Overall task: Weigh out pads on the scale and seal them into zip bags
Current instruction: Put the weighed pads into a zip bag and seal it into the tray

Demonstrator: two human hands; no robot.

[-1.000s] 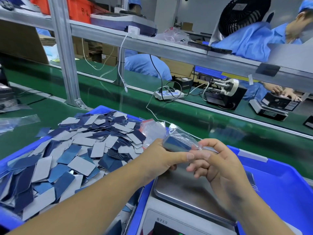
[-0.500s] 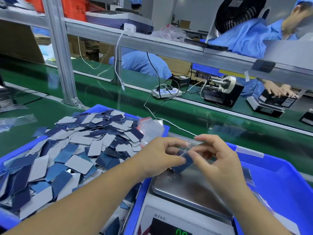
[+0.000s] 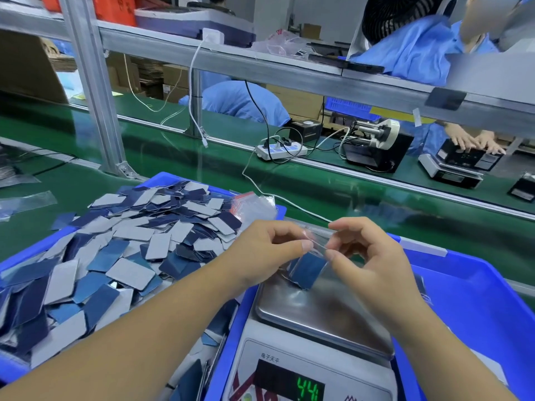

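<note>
Landmark: the scale (image 3: 315, 322), steel pan, in front of the person.

Both hands meet just above the far edge of the scale pan. Left hand (image 3: 269, 253) and right hand (image 3: 364, 256) each pinch the top edge of one clear zip bag (image 3: 311, 263), thumb against forefinger, other fingers curled loosely. Both grips are closed tight on the bag mouth, thumbs nearly touching each other. Blue pads show through the plastic; the bag hangs down so its bottom corner is at or just off the pan. Cannot tell whether it bears weight there.

Scale display (image 3: 307, 390) glows green, reading partly cut off at the frame edge; digits look like "44", not certain.

Progress, as a judgement: this portion looks weighed and bagged, and the zip strip is being pressed closed along its length. Whether the seal is fully run across I cannot tell; the strip is hidden between the fingers.

Left of the scale: blue bin (image 3: 29, 256) heaped with loose pads (image 3: 121, 256), grey and blue faces mixed. Plenty left, so many more portions to weigh. Spare empty zip bags (image 3: 254, 205), red-striped tops, lie at the far corner of that heap, just beyond the left hand. Scale itself sits in a second blue bin (image 3: 477, 299), extending to its right. I can make out no finished bags for certain.
</note>
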